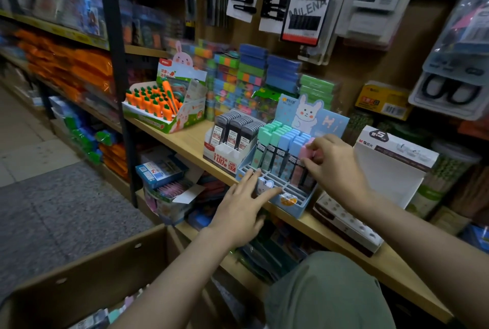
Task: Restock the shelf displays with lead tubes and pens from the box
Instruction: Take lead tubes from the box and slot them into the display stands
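Right now a pink lead tube [308,154] stands in the blue rabbit display tray [293,207] on the wooden shelf [185,140], seemingly pinched at its cap by the right hand [336,167], while the left hand [243,204] rests spread-fingered on the tray's front edge above the cardboard box [87,270].

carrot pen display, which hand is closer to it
Left. The left hand rests on the front of the blue lead tube display, nearer the carrot pen display; the right hand pinches pink tubes farther right.
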Available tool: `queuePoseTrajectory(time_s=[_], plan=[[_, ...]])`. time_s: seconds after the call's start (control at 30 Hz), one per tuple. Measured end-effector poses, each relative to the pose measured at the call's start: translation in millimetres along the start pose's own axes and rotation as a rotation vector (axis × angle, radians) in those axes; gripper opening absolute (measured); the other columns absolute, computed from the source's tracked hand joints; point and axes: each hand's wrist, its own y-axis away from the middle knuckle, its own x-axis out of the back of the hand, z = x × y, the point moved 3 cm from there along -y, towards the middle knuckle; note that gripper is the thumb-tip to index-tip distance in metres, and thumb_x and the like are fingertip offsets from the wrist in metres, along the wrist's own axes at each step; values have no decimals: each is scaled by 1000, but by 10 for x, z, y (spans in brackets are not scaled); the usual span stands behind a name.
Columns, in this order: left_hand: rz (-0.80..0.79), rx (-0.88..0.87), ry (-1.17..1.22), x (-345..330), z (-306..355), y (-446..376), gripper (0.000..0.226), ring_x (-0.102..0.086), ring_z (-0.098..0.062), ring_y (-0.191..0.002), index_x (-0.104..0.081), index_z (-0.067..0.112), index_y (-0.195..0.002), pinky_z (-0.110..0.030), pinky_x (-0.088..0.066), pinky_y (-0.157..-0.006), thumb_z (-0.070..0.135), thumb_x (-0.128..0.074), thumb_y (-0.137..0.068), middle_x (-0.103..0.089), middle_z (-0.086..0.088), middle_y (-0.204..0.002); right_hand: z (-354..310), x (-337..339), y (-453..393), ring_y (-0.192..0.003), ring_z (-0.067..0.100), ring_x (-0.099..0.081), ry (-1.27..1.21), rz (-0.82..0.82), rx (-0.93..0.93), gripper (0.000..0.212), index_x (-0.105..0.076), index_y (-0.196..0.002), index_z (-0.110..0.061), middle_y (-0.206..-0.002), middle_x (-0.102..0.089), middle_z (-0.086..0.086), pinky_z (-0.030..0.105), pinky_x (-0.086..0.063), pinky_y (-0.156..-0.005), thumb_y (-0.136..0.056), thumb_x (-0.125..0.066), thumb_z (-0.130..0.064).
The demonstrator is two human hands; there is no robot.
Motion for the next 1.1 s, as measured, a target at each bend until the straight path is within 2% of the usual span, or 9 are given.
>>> queuePoseTrajectory(time_s=[0.13,0.27,0.4,0.57,0.73,0.83,0.9,1.0,1.1], plan=[[132,4,180,-18,24,247,79,11,-11,-148,-11,52,-145,-33,-10,-116,18,-58,-92,15,13,-159,-24,56,168,-95,15,-55,-65,50,-79,42,-59,-120,-13,-113,-53,3,24,-44,-78,-81,-75,-15],[316,204,448,-147,-169,691,59,-17,-3,-142,-33,42,-141,-19,-19,-110,20,-56,-92,-22,16,-150,-477,-9,288,-86,-8,-50,-274,43,39,35,-58,-115,-16,-105,-50,-5,3,-38,-75,-83,-70,-11],[460,689,615,-374,-674,1355,44,-49,-18,-121,-54,17,-123,-24,-36,-103,-1,-61,-84,-50,-1,-125,-1250,-614,443,-85,9,-56,-365,-363,262,22,-58,-106,-23,-102,-49,-7,25,-46,-74,-85,-66,-23],[559,1492,658,-714,-1163,2464,33,-55,-34,-115,-56,4,-121,-34,-42,-99,5,-59,-88,-58,-22,-125,-1982,-1762,1057,-109,24,-58,-333,-856,314,30,-62,-115,-17,-116,-59,5,32,-45,-91,-87,-64,-25],[221,1762,544,-1134,-1200,3251,45,-46,-38,-128,-50,7,-136,-36,-38,-102,30,-49,-97,-48,-24,-139,-2134,-2690,1928,-128,29,-48,-298,-1197,219,41,-56,-129,-13,-139,-50,15,27,-40,-98,-90,-60,-19],[-59,1735,487,-1408,-1190,3484,62,-19,-36,-144,-26,16,-151,-35,-22,-114,32,-50,-96,-14,-19,-158,-2145,-3071,2296,-139,30,-37,-298,-1290,206,60,-40,-146,-15,-159,-23,10,30,-37,-110,-90,-62,-19],[-186,1681,444,-1553,-1213,3555,75,2,-35,-148,-9,25,-154,-37,-13,-118,31,-53,-94,9,-13,-161,-2127,-3294,2499,-136,28,-41,-252,-1352,181,62,-37,-148,-20,-157,-24,7,35,-36,-113,-91,-62,-21],[-246,1625,305,-1682,-1324,3609,83,10,-35,-147,-2,25,-154,-40,-8,-119,33,-55,-90,19,-14,-159,-2133,-3552,2759,-136,25,-39,-250,-1400,181,64,-30,-150,-29,-154,-23,4,38,-37,-113,-93,-58,-21],[-228,1631,245,-1757,-1464,3648,85,8,-33,-148,1,20,-154,-37,-5,-119,34,-54,-91,17,-17,-159,-2164,-3714,2922,-123,19,-49,-282,-1420,191,50,-42,-142,-27,-141,-43,2,34,-44,-104,-94,-54,-20]])
